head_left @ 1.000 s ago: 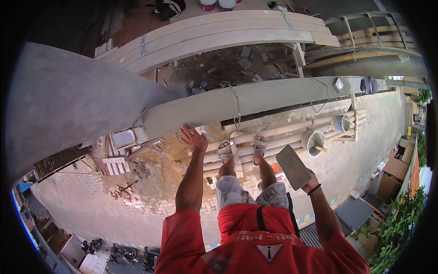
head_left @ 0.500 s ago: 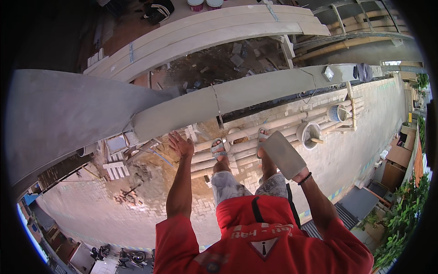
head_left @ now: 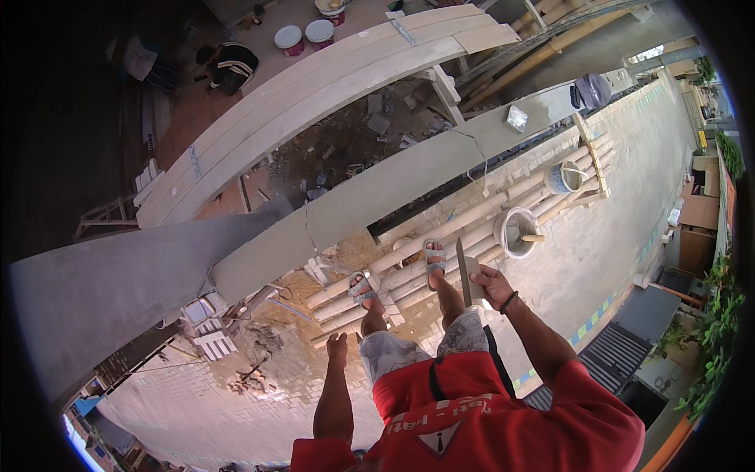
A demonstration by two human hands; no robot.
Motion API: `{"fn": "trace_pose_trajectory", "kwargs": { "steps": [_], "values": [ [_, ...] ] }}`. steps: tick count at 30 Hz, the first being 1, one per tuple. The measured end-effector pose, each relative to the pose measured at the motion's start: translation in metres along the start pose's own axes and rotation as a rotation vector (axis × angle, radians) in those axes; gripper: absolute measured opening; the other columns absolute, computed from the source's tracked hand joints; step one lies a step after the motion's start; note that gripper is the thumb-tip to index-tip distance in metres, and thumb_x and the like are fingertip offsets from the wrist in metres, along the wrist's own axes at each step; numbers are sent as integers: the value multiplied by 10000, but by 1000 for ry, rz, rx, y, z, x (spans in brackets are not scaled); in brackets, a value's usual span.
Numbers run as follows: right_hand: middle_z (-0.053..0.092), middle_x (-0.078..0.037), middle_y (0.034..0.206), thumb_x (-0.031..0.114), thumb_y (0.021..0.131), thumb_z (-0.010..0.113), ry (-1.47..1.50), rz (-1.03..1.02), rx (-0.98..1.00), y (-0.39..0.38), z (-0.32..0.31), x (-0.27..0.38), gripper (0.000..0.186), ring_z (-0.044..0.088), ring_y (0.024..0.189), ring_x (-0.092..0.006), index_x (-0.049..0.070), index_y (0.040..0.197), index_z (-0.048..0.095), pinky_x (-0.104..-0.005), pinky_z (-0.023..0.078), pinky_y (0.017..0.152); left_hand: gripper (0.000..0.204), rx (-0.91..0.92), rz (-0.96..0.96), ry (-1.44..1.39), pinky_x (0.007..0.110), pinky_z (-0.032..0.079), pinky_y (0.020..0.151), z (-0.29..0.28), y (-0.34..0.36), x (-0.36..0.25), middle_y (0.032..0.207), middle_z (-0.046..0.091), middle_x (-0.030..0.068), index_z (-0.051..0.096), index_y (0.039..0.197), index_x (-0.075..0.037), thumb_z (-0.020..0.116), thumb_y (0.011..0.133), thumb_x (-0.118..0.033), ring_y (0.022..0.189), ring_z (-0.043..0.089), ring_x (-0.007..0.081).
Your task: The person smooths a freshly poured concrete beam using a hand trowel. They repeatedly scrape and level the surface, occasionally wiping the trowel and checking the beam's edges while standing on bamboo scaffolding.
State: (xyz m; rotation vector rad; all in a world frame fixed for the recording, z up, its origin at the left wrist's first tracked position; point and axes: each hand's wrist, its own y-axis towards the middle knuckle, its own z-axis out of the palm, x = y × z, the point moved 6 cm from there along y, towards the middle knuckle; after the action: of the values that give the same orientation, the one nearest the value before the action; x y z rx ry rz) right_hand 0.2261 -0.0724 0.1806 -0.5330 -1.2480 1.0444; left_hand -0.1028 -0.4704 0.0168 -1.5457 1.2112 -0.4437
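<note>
My right hand [head_left: 492,286] grips a flat rectangular plastering trowel [head_left: 470,279], its plate turned nearly edge-on. My left hand [head_left: 336,348] hangs low beside my left leg, fingers curled and nothing visible in them. Ahead of both hands runs a smooth grey plastered beam [head_left: 370,193], with a thin wire hanging over it; neither hand touches it. Right of the trowel stands a round mortar bucket [head_left: 510,245] with a wooden handle poking out. Another bucket [head_left: 560,179] sits farther along.
I stand in sandals on bamboo poles [head_left: 480,228] raised above a paved ground [head_left: 574,275]. A small white square block [head_left: 516,118] and a dark bundle [head_left: 593,91] lie on the beam. Past long pale boards [head_left: 314,94], a person [head_left: 234,66] crouches near lidded pails [head_left: 289,43].
My left hand has dropped back from near the beam, its spread fingers now curled. My right hand has turned the trowel from face-up to nearly edge-on. The view has swung round.
</note>
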Motion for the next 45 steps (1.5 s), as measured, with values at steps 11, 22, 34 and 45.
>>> {"fn": "trace_pose_trajectory", "kwargs": {
  "steps": [11, 22, 34, 45],
  "values": [
    [683, -225, 1031, 212, 808, 731, -950, -592, -513, 116, -22, 53, 518, 672, 979, -363, 6, 1258, 579, -414, 525, 864, 583, 99, 9, -133, 312, 495, 790, 38, -76, -54, 1030, 643, 62, 496, 1364, 60, 682, 892, -226, 920, 618, 144],
    [701, -72, 1039, 219, 997, 558, -324, -123, -230, 57, -113, -42, 391, 632, 926, -123, -38, 1289, 605, -287, 515, 826, 510, 102, 2, -74, 367, 534, 816, 31, -77, -42, 1067, 624, 86, 517, 1327, 49, 651, 919, -227, 1000, 630, 189],
    [695, -71, 1105, 163, 1006, 539, 686, 49, -136, 29, -205, -100, 267, 689, 975, -201, 25, 1215, 632, -375, 563, 865, 400, 253, 198, 200, 263, 504, 645, 94, -79, -150, 815, 679, 70, 610, 1165, 51, 732, 790, -16, 696, 650, 148],
    [688, -45, 1131, 154, 1007, 562, 664, -19, -206, 36, -244, -89, 296, 676, 961, -153, 56, 1284, 597, -352, 565, 836, 192, 343, 279, 487, 286, 495, 630, 140, -82, -168, 782, 721, 93, 713, 908, 27, 753, 843, -149, 643, 654, 135]
  ]
}}
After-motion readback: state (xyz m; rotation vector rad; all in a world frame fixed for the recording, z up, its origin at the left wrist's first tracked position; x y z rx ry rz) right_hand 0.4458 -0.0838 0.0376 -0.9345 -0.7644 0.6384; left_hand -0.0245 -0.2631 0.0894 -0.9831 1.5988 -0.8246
